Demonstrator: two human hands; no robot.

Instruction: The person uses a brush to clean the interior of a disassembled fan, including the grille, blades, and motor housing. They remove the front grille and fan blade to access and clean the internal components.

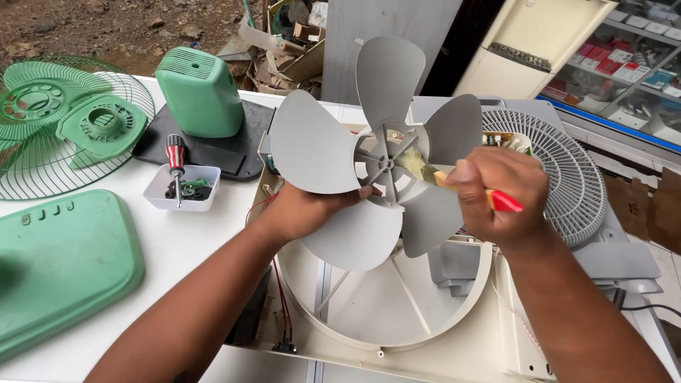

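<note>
A: What does the left hand point(301, 209) conceal?

B: Its fingertips sit behind the grey fan blade point(376, 152).

A: And the brush point(454, 183)?

B: The right hand point(496, 198) covers most of the handle. The green base point(64, 262) is cut off at the left edge; the tray point(181, 189) contents are too small to identify.

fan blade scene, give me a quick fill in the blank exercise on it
1. The left hand holds a grey fan blade that has ____ blades.
2. The right hand works a ____ against the blade's hub.
3. The screwdriver stands in a small ____ tray.
4. The motor cover behind that tray is ____.

Missing words: five; brush; white; green
</note>
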